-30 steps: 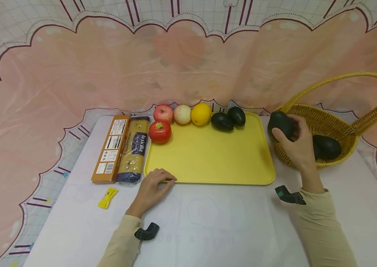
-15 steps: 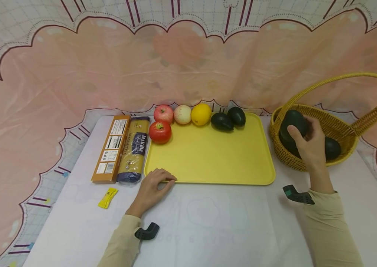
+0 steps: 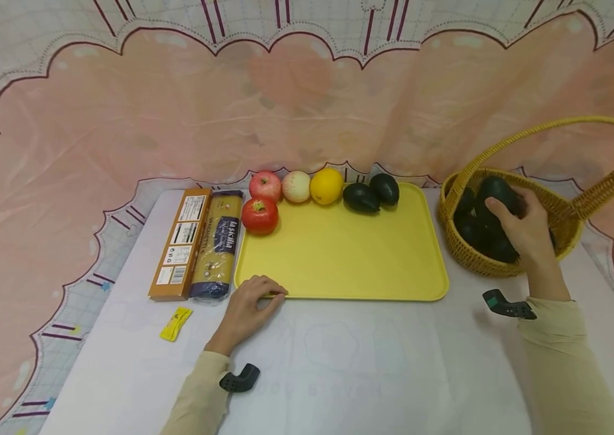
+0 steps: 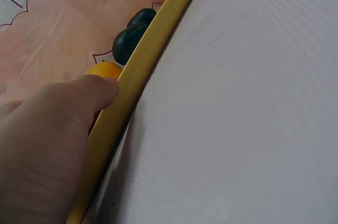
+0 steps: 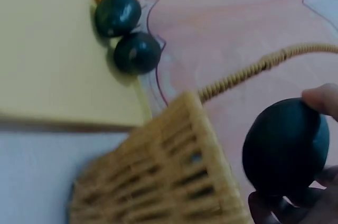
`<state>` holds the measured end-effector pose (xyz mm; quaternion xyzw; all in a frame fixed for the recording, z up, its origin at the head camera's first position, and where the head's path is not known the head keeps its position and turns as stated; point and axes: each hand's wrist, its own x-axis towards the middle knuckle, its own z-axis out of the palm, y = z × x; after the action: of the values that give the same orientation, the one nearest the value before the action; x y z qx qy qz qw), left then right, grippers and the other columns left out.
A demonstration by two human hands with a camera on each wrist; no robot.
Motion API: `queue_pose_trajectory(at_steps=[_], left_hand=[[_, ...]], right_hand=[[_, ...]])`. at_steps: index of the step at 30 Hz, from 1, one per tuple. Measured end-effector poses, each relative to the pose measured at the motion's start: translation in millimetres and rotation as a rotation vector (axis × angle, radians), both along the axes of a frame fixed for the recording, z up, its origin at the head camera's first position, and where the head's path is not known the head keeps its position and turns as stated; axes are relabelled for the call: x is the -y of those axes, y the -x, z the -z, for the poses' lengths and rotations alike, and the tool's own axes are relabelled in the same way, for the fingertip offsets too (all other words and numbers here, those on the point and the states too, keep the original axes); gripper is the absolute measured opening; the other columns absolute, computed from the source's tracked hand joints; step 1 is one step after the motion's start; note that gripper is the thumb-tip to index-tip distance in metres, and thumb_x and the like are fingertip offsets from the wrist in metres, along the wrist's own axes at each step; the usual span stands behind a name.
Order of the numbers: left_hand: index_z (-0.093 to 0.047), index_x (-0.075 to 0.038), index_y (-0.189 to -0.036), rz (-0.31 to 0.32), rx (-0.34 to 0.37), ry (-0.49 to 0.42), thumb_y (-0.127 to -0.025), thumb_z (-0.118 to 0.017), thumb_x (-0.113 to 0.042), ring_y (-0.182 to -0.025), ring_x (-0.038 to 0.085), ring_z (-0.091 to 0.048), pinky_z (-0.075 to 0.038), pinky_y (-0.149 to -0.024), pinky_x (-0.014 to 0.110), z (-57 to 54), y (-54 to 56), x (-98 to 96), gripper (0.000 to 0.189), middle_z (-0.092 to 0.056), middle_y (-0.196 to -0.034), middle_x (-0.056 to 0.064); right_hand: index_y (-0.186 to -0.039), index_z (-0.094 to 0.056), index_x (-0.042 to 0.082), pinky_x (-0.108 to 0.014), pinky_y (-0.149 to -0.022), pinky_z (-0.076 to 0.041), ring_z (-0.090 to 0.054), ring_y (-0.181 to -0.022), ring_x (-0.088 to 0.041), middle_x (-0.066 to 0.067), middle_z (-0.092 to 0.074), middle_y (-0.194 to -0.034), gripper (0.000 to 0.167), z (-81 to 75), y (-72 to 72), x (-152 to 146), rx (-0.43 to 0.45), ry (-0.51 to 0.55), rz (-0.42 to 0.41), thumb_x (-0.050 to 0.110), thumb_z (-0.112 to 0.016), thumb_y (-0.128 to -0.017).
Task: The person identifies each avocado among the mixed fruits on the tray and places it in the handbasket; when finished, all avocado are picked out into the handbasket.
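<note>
My right hand [image 3: 532, 232] grips a dark green avocado [image 3: 494, 196] between thumb and fingers, over the left half of a wicker basket [image 3: 462, 257]. In the right wrist view that avocado [image 5: 285, 150] fills the lower right, beside the basket's woven wall [image 5: 158, 176]. Below it, more avocados [image 3: 470, 232] lie inside the basket, partly hidden by the hand. My left hand [image 3: 244, 311] rests with relaxed fingers on the front left rim of a yellow tray [image 3: 350, 266]. In the left wrist view its thumb [image 4: 95, 89] lies against the tray's edge [image 4: 137, 71].
Along the tray's back sit two avocados [image 3: 362, 198], an orange [image 3: 327, 186], a pale apple [image 3: 297, 186] and two redder apples [image 3: 260, 215]. Left of it lie a spaghetti pack [image 3: 217, 248], a brown box [image 3: 182, 244] and a yellow wrapped sweet [image 3: 176, 323]. The basket's tall handle [image 3: 601, 121] arches above.
My right hand has carried the avocado rightward from the basket's left rim to above its inside, uncovering the avocados at the basket's left. The left hand stays at the tray rim.
</note>
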<state>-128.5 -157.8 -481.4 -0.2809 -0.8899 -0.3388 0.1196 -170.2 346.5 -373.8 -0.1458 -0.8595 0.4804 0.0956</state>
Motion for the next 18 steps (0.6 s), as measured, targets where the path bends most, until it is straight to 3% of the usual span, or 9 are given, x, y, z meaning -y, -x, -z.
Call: queue_pose_trajectory(at_steps=[3,6,10,18], left_hand=[[-0.069,-0.026,-0.095,-0.002,0.015,0.000,-0.087,-0.069,-0.021,-0.088,0.004,-0.055,-0.044,-0.077,0.026,-1.1,-1.1,1.6,0.010,-0.066,-0.093,-0.013],[-0.070,-0.026,-0.095,-0.001,0.018,-0.004,-0.086,-0.069,-0.021,-0.088,0.005,-0.056,-0.044,-0.077,0.026,-1.9,-1.3,0.3,0.010,-0.066,-0.093,-0.013],[-0.070,-0.025,-0.094,-0.005,0.013,-0.010,-0.085,-0.070,-0.020,-0.087,0.005,-0.056,-0.045,-0.076,0.027,-1.7,-1.3,-0.4,0.010,-0.066,-0.093,-0.013],[-0.070,-0.026,-0.094,-0.011,0.016,-0.002,-0.086,-0.070,-0.020,-0.088,0.005,-0.056,-0.045,-0.077,0.027,-1.0,-0.8,0.2,0.010,-0.066,-0.093,-0.013]], right_hand=[[-0.150,-0.023,0.018,-0.045,-0.100,-0.037,-0.040,-0.122,-0.027,-0.017,-0.033,-0.146,0.075,-0.7,5.2,-5.9,0.063,-0.037,-0.058,0.049,-0.055,-0.090],[-0.151,-0.017,0.014,-0.055,-0.098,-0.034,-0.033,-0.127,-0.041,-0.024,-0.023,-0.152,0.082,-0.4,8.4,-14.1,0.116,-0.087,-0.103,0.052,-0.054,-0.089],[-0.151,-0.013,0.008,-0.059,-0.091,-0.035,-0.032,-0.125,-0.049,-0.030,-0.019,-0.151,0.086,0.2,12.6,-24.4,0.153,-0.181,-0.181,0.052,-0.054,-0.089],[-0.146,-0.019,-0.003,-0.069,-0.095,-0.025,-0.027,-0.124,-0.059,-0.039,-0.024,-0.143,0.083,-3.8,27.1,-45.4,0.168,-0.375,-0.366,0.040,-0.061,-0.089]])
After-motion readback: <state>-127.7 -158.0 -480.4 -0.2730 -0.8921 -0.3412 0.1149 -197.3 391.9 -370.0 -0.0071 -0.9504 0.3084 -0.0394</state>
